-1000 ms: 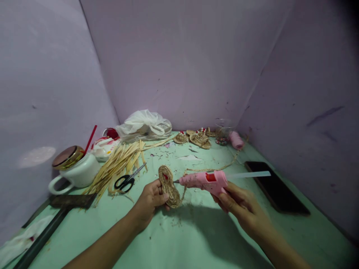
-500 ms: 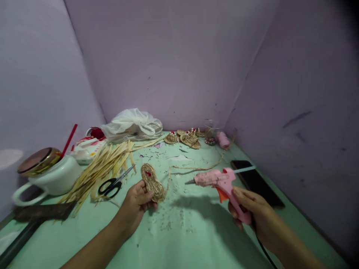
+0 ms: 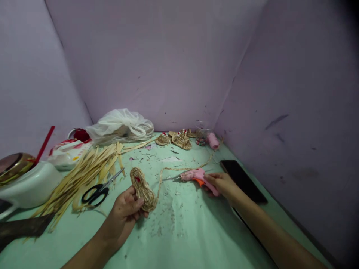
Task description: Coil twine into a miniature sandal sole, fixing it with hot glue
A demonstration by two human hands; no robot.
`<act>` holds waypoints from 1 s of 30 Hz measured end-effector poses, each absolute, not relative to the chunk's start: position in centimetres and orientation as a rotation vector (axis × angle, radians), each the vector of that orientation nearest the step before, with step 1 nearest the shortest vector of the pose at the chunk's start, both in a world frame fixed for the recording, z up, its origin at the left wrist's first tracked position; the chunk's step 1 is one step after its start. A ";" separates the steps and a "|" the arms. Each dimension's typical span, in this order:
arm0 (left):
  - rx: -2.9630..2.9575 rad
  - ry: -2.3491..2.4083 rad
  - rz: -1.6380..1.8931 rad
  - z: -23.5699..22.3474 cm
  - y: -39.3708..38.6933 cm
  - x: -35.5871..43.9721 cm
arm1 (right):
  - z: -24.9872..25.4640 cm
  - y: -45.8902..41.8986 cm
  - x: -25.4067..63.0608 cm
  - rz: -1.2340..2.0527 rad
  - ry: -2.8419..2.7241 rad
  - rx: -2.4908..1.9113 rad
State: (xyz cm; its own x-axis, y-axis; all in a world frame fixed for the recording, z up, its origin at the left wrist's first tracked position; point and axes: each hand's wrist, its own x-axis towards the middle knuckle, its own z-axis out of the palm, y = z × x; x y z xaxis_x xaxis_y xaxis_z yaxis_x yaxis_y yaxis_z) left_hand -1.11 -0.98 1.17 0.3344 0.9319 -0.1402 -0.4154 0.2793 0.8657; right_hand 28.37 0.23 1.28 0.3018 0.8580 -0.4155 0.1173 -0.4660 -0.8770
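Observation:
Between the thumb and fingers of my left hand [image 3: 126, 209] is a small slipper sole of coiled straw cord [image 3: 142, 192], with a red spot near its far end. A loose cord [image 3: 183, 168] runs from the sole back across the table. My right hand [image 3: 224, 186] is closed around the handle of a pink hot glue gun [image 3: 193, 175] with an orange trigger. Its nozzle points left toward the sole, some way apart from it; I cannot tell whether the gun rests on the table. Black-handled scissors [image 3: 99, 192] lie left of my left hand.
Straw strips [image 3: 81, 172] spread over the left side, near a white mug [image 3: 36, 186] and a dark hammer-like tool [image 3: 25, 228]. At the back are a plastic bag [image 3: 120, 127], small straw pieces [image 3: 179, 140] and a pink thread spool [image 3: 213, 141]. A phone [image 3: 244, 181] lies at right.
My right hand has carried the glue gun forward, left and toward the tabletop. My left hand still holds the straw sole, and the whole view has shifted slightly.

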 end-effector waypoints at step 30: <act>0.834 0.818 0.904 1.6 -1.3 -0.6 | 2.1 -2.4 17.6 1.427 -0.913 -1.281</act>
State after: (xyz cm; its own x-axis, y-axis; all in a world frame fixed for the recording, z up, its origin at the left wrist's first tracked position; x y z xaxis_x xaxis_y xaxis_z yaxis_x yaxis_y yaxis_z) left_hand -0.58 -1.29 1.57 0.3828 0.8927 -0.2379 -0.3261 0.3715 0.8693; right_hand 17.63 -2.40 2.12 0.0295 0.9671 -0.2526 -0.1766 -0.2437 -0.9536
